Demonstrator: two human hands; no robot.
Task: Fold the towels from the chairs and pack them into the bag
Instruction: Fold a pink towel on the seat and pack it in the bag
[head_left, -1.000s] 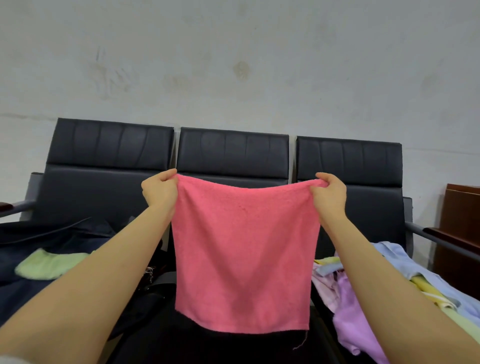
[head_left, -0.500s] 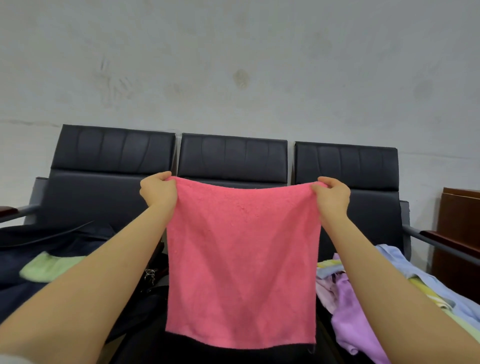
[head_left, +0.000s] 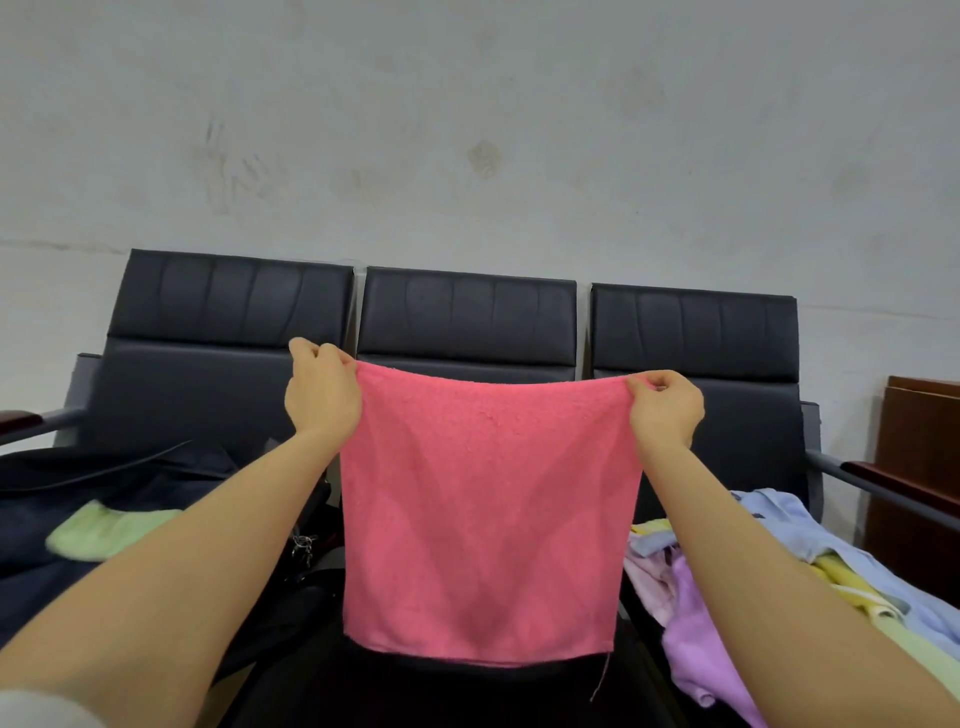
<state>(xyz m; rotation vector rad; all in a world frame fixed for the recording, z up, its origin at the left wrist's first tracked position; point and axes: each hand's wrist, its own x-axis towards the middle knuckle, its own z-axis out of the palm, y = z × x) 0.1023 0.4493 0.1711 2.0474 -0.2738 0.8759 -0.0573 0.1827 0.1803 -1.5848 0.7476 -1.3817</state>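
A waiting area or office lobby is suggested. A row of three linked black padded seats (head_left: 467, 317) with shared metal armrests (head_left: 852, 470) is set against a bare, scuffed grey wall (head_left: 467, 130), beyond the hands. A dark brown wooden cabinet (head_left: 919, 467) is seen at the far right, well past the right hand (head_left: 665, 410). Loose towels (head_left: 779, 561) in pale blue, yellow and purple are heaped on the seat below the right hand, and a green towel (head_left: 104, 532) lies on dark cloth on the seat below the left hand (head_left: 322, 395). No household furnishing is shown.
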